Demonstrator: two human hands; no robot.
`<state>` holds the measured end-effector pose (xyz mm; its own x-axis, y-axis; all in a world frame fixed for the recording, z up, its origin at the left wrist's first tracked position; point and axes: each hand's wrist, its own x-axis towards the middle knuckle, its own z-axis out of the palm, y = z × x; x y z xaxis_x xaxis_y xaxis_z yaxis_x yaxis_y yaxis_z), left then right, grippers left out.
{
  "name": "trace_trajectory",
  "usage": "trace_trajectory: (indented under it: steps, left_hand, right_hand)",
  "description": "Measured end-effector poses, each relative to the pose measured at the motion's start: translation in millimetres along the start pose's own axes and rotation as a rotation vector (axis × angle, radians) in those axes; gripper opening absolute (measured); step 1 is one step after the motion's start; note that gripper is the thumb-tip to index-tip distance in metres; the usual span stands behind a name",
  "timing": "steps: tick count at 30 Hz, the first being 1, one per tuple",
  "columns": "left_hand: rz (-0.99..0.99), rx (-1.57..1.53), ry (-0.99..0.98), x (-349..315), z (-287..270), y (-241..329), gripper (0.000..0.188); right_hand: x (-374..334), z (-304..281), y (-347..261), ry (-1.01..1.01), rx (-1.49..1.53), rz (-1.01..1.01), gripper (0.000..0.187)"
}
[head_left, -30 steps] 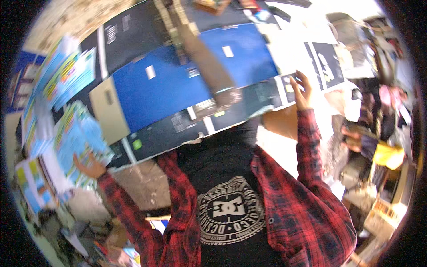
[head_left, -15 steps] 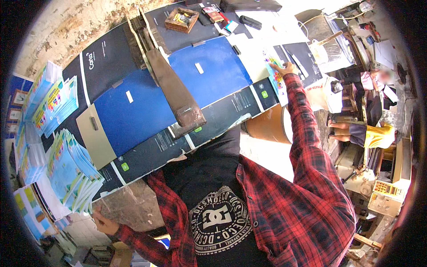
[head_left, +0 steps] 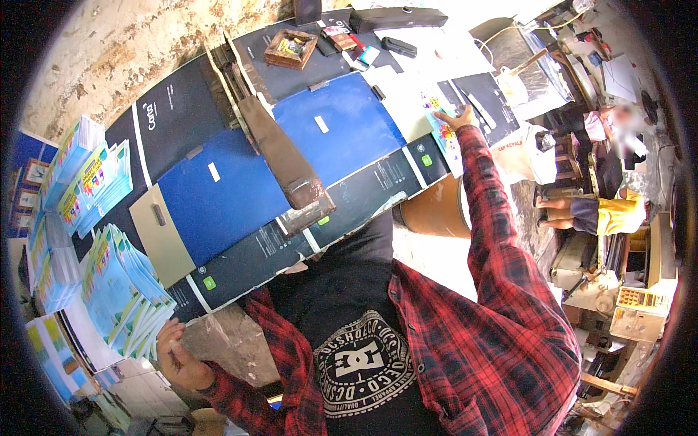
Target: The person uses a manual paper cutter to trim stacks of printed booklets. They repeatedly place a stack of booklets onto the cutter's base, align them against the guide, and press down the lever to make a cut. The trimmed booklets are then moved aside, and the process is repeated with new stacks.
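My left hand (head_left: 183,361) is raised beside the near edge of a fanned pile of light blue booklets (head_left: 116,280). Its fingers are loosely bent and apart, with nothing seen in them. At the far right, my right hand (head_left: 462,120) lies on a colourful printed booklet (head_left: 445,139), thumb and fingers spread. Between the hands, a long brown-topped bar (head_left: 287,156) crosses the dark work surface (head_left: 174,102). Blue sheets (head_left: 338,109) lie on both sides of it, each with a small white rectangle on it.
More booklets (head_left: 94,182) are stacked at the far left. A wooden tray (head_left: 291,49) with small items and a black case (head_left: 400,18) sit at the back. A brown drum (head_left: 436,209) stands below the front edge. A person in a yellow top (head_left: 619,212) is off to the right.
My left hand has risen toward the booklet pile and its fingers now show more plainly. My right hand stays on the printed booklet. The whole view has tilted slightly.
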<state>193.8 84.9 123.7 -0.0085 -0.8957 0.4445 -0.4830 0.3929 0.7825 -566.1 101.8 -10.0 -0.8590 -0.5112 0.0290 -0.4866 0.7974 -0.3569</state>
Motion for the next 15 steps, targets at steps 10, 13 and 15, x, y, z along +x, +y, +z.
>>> trace_trajectory:
  steps: [10, 13, 15]
  left_hand:
    - [0.261, -0.616, -0.565, 34.8, 124.1, 88.0, 0.007]
    - [0.244, -0.704, -0.776, 26.5, 185.0, 92.7, 0.006]
    - [0.178, -0.706, -0.816, 18.7, 207.0, 96.4, 0.009]
  right_hand:
    - [21.7, 1.5, 13.9, 0.000, 0.097, 0.222, 0.069]
    - [7.2, -27.9, 20.7, 0.191, 0.131, 0.086, 0.052]
    - [-21.9, -65.6, -0.7, 0.236, 0.115, -0.112, 0.047]
